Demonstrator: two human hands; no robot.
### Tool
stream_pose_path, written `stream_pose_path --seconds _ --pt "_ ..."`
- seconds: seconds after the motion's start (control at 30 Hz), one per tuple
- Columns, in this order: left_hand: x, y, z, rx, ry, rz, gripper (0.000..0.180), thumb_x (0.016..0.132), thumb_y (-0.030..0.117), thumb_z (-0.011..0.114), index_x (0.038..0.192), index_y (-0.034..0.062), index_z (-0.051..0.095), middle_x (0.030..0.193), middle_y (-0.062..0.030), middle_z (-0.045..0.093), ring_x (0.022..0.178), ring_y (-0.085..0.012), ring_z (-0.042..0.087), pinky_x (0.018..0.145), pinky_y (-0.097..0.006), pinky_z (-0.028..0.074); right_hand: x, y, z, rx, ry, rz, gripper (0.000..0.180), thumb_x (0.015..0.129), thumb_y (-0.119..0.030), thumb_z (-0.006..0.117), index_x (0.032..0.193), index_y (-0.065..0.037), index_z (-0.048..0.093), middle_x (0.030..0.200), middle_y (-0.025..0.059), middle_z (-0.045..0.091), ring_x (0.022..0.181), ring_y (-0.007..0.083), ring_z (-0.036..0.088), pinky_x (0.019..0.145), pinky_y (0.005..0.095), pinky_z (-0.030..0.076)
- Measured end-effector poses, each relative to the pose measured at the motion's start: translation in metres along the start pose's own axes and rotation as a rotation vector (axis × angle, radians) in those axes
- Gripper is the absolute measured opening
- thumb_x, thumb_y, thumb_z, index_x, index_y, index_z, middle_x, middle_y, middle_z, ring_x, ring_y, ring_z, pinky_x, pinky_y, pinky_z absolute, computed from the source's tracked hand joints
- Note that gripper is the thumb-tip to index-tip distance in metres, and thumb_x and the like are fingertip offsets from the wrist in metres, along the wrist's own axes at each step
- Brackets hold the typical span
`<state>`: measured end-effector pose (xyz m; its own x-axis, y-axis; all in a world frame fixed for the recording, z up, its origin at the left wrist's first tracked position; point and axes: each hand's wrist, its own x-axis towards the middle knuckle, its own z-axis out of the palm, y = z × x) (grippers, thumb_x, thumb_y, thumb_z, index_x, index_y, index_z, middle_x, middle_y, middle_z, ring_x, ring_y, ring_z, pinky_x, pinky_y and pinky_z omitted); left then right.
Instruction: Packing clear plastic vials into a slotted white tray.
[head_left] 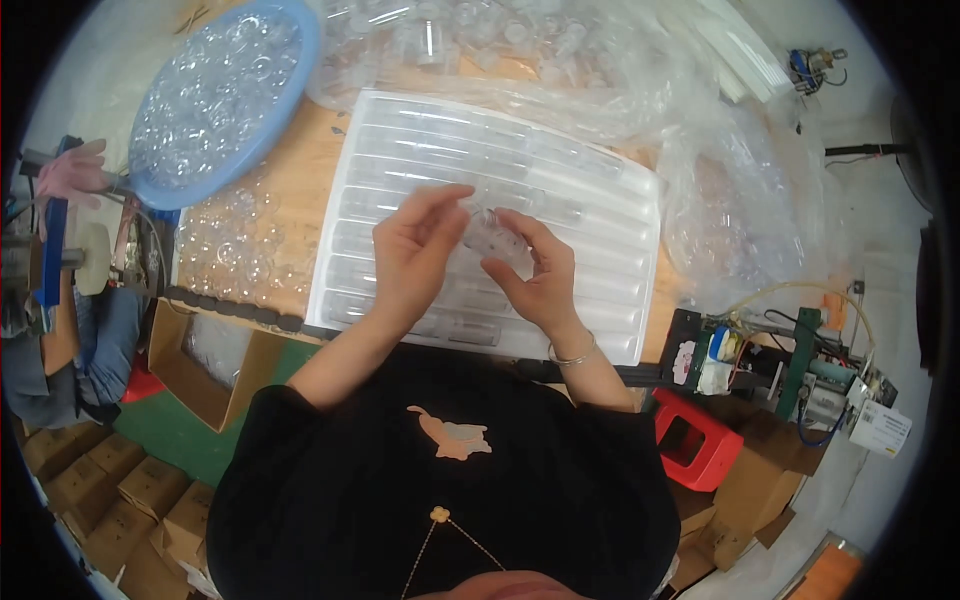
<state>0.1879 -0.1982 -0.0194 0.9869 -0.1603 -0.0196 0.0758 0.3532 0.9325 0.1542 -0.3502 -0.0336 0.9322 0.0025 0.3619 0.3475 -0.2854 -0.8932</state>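
Note:
Between my hands, above the white ribbed tray (pixel 610 318), is a short clear plastic cylinder (pixel 488 236). My right hand (pixel 545 275) grips it, thumb on the near side and fingers on the far side. The thumb and forefinger of my left hand (pixel 412 245) come together at the cylinder's upper left end; whatever they pinch is see-through and cannot be made out. Rows of clear plastic cylinders (pixel 455 328) lie in the tray's grooves, mostly toward the left and far side, and my hands hide some of them.
A blue basin (pixel 305 75) full of clear round pieces stands at the far left, with loose clear domed pieces (pixel 235 245) nearer. Clear plastic bags (pixel 735 200) lie right and behind. Wired equipment (pixel 760 360), a red stool (pixel 695 440) and cardboard boxes (pixel 120 490) surround the table.

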Motion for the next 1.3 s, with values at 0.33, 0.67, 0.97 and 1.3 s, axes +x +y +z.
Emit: stream_pose_path --seconds 0.33,0.67,0.97,1.3 --pt "-0.008 -0.009 0.014 -0.288 -0.121 -0.109 0.047 0.086 0.001 0.053 0.130 -0.0011 0.036 0.100 -0.0066 0.058 0.088 -0.0098 0.054 0.075 -0.023 0.044 0.009 -0.020 0.006 -0.509 0.112 -0.210 0.049 0.066 -0.011 0.073 0.111 -0.004 0.054 0.100 0.0128 0.061 0.082 0.0304 0.060 0.070 0.0345 0.049" --pt "-0.008 -0.014 -0.021 0.207 -0.193 0.221 0.057 0.080 -0.005 0.054 0.132 0.0010 0.033 0.114 -0.0133 0.051 0.107 -0.0191 0.047 0.092 -0.028 0.036 0.001 0.091 -0.287 -1.345 0.246 0.315 0.044 0.066 0.002 0.062 0.109 -0.006 0.058 0.108 0.0157 0.058 0.099 0.0314 0.055 0.086 0.0381 0.044" --pt "-0.003 -0.015 -0.026 0.462 -0.361 0.315 0.059 0.078 -0.004 0.055 0.133 0.0021 0.033 0.116 -0.0128 0.049 0.108 -0.0201 0.048 0.095 -0.032 0.035 -0.008 0.121 -0.332 -1.161 0.190 0.119 0.035 0.060 0.001 0.067 0.094 -0.004 0.058 0.105 0.0114 0.057 0.091 0.0298 0.055 0.081 0.0348 0.046" --pt "0.004 -0.018 -0.025 0.423 -0.375 0.150 0.048 0.070 0.002 0.071 0.114 0.0006 0.052 0.106 -0.0101 0.059 0.099 -0.0171 0.055 0.087 -0.029 0.042 0.022 0.009 -0.060 0.193 -0.007 0.018 0.040 0.066 -0.002 0.074 0.100 -0.007 0.055 0.103 0.0054 0.061 0.087 0.0060 0.053 0.066 0.0186 0.039"
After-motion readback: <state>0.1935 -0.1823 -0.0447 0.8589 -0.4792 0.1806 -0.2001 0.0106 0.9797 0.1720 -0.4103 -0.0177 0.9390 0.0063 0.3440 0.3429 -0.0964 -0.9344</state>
